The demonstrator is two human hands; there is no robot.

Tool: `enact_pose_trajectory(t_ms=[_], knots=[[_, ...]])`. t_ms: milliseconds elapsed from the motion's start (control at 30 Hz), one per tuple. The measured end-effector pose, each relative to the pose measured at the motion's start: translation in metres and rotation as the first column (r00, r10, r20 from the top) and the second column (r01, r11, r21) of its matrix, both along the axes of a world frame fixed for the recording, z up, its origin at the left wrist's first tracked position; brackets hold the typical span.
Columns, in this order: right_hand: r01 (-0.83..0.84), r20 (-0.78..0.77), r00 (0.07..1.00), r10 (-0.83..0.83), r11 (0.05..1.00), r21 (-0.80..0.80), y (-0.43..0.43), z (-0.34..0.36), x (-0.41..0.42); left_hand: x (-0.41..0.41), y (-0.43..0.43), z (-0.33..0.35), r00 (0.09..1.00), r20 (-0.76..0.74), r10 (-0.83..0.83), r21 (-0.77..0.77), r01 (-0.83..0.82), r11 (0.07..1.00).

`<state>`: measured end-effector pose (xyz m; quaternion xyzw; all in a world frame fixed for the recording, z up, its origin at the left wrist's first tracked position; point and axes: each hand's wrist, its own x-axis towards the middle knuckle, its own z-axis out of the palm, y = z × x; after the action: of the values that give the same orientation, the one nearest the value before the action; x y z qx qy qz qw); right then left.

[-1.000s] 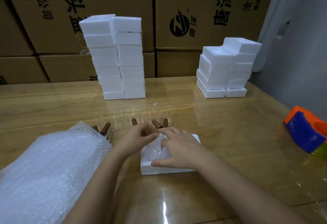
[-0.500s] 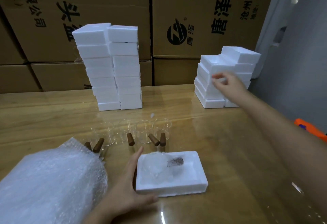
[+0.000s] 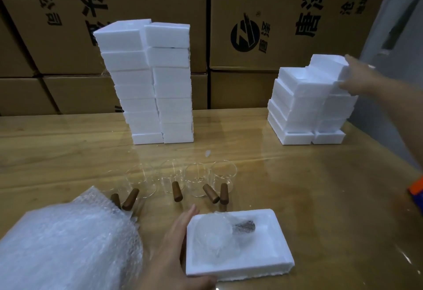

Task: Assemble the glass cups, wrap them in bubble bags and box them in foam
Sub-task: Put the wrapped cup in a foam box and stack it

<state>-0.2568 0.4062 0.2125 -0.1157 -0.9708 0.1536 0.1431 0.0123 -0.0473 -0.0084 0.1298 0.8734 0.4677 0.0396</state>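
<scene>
A white foam tray (image 3: 282,244) lies near the table's front edge with a bubble-wrapped glass cup (image 3: 217,234) in its hollow, the brown handle showing through the wrap. My left hand (image 3: 176,253) rests flat against the tray's left side, fingers straight, thumb along the front edge. My right hand (image 3: 357,79) reaches to the right foam stack (image 3: 297,106) and grips its top foam piece (image 3: 327,64) between fingers and thumb. Several bare glass cups (image 3: 223,175) with brown wooden handles stand in a row behind the tray. A heap of bubble bags (image 3: 64,244) lies at the left.
A tall double stack of foam boxes (image 3: 155,83) stands at the back centre. Cardboard cartons (image 3: 274,26) wall off the rear. An orange and blue object (image 3: 416,186) sits at the table's right edge. The wooden table (image 3: 320,186) is glossy.
Both hands left the wrapped cup in the tray. My right hand went out to the right foam stack and now grips its top piece; my left hand moved to the tray's left side.
</scene>
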Motion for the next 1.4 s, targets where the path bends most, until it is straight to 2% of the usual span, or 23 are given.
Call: enact_pose_trajectory(t_ms=[100,233,367,467,567,733,867,967,1067,1100,1167,1233,1400], knots=[[-0.007,-0.017,1.0,0.009,0.998,0.061,0.003,-0.001,-0.006,0.0,-0.001,-0.002,1.0,-0.02,-0.004,-0.012,0.004,1.0],[-0.021,-0.003,1.0,0.021,1.0,0.015,0.004,0.001,-0.011,-0.001,-0.002,-0.006,1.0,-0.019,-0.004,-0.038,0.003,0.999],[-0.015,-0.004,1.0,0.016,0.994,0.112,-0.003,-0.001,-0.015,-0.011,-0.002,-0.011,1.0,0.009,-0.007,-0.047,0.007,0.999],[0.043,-0.092,0.995,-0.037,0.997,0.07,-0.011,-0.003,-0.014,-0.015,-0.002,-0.011,0.999,0.043,0.006,-0.006,-0.006,1.0],[0.023,-0.19,0.982,-0.016,0.999,0.037,-0.019,-0.002,-0.005,-0.007,-0.002,-0.009,0.999,-0.024,-0.022,-0.05,0.02,0.999],[-0.111,-0.362,0.923,0.131,0.991,0.077,-0.037,0.003,0.03,0.004,0.001,0.002,0.999,-0.052,0.007,-0.013,-0.008,1.0],[-0.259,-0.563,0.803,0.197,0.965,-0.031,-0.062,-0.002,0.076,0.006,0.001,0.006,0.997,-0.071,-0.003,0.029,0.005,1.0],[-0.395,-0.646,0.725,0.239,0.912,-0.106,-0.084,-0.013,0.122,0.008,0.001,0.007,0.997,-0.074,-0.006,0.042,0.009,0.999],[-0.468,-0.654,0.726,0.212,0.849,-0.245,-0.103,-0.028,0.17,0.012,0.0,0.011,0.998,-0.055,-0.016,0.095,0.021,0.995],[-0.499,-0.634,0.746,0.203,0.801,-0.33,-0.11,-0.034,0.185,0.013,0.0,0.012,0.998,-0.057,-0.003,0.152,0.012,0.988],[-0.559,-0.59,0.781,0.205,0.649,-0.516,-0.124,-0.049,0.21,0.016,-0.001,0.015,0.995,-0.07,0.076,0.306,-0.051,0.951],[-0.534,-0.529,0.829,0.181,0.534,-0.655,-0.136,-0.068,0.227,0.016,-0.002,0.017,0.984,-0.069,0.163,0.428,-0.119,0.896],[-0.327,-0.254,0.941,0.223,0.41,-0.851,-0.162,-0.123,0.246,0.017,-0.002,0.02,0.947,-0.046,0.317,0.563,-0.238,0.791]])
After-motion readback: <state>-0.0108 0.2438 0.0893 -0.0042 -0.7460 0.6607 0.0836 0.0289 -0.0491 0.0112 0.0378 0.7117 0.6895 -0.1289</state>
